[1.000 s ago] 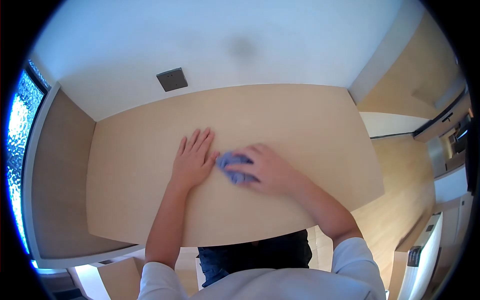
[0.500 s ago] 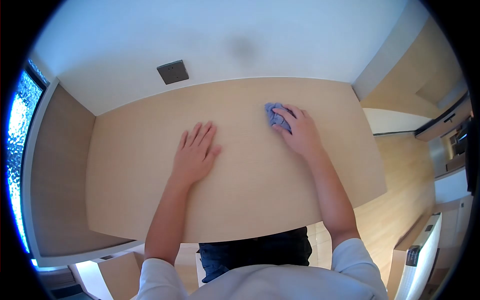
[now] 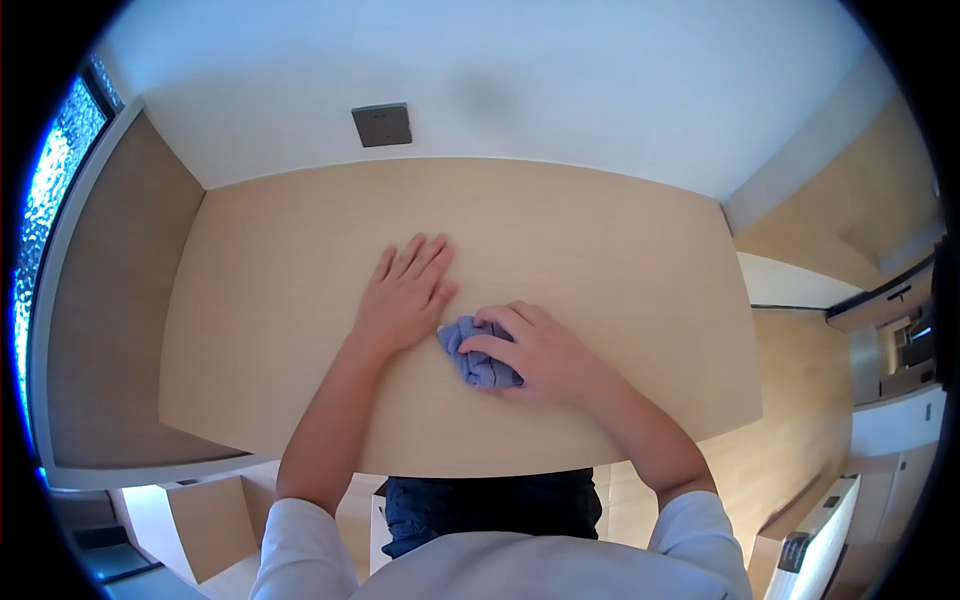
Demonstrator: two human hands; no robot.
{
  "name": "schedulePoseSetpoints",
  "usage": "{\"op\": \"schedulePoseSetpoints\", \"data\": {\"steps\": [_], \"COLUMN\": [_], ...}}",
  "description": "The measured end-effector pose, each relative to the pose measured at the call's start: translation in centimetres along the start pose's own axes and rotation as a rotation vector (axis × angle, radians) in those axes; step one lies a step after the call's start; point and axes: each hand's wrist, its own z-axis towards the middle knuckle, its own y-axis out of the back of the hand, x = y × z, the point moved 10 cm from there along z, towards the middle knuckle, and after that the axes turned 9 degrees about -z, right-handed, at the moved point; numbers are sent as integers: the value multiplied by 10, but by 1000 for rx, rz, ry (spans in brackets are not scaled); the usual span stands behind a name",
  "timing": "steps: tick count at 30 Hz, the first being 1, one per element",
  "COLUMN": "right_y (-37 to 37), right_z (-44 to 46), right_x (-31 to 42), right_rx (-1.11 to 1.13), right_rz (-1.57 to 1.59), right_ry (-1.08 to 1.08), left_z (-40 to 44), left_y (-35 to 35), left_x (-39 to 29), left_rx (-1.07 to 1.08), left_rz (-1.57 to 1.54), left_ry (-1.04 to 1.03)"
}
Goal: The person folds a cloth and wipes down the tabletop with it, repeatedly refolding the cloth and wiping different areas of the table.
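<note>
A crumpled blue-grey cloth (image 3: pixel 478 358) lies on the pale wooden desk top (image 3: pixel 580 240), a little nearer to me than its middle. My right hand (image 3: pixel 540 355) is closed round the cloth from the right, its fingers curled over the top and pressing it to the surface. Just left of it, my left hand (image 3: pixel 402 290) rests flat on the wood, palm down and fingers stretched out, holding nothing. A small gap separates the left hand's thumb side from the cloth.
Behind the desk rises a white wall with a dark socket plate (image 3: pixel 382 125). A wooden side panel (image 3: pixel 120 290) and a bright window (image 3: pixel 62 180) bound the left. Past the desk's right edge are the floor (image 3: pixel 800 370) and a leaning boxed panel (image 3: pixel 815 530).
My right hand has drawn the cloth leftward and toward me, from the far right to beside my left hand. The left hand stays flat on the desk. The view has turned slightly.
</note>
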Motion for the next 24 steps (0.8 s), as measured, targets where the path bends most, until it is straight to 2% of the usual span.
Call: {"op": "schedulePoseSetpoints", "data": {"steps": [4, 10, 13, 19, 24], "right_y": [1, 30, 44, 43, 22], "right_z": [-1, -22, -46, -46, -15], "right_x": [-20, -113, -153, -141, -75], "right_rx": [30, -205, -273, -227, -160], "right_rz": [0, -194, -290, -407, -119], "right_ry": [-76, -542, -678, -664, -410], "left_z": [-1, 1, 0, 3, 1], "left_y": [-4, -1, -1, 0, 1], "left_x": [2, -2, -3, -4, -2], "left_rx": [-21, -17, -5, -16, -24], "left_rz": [5, -1, 1, 14, -5], "left_ry": [-20, -14, -11, -21, -22]}}
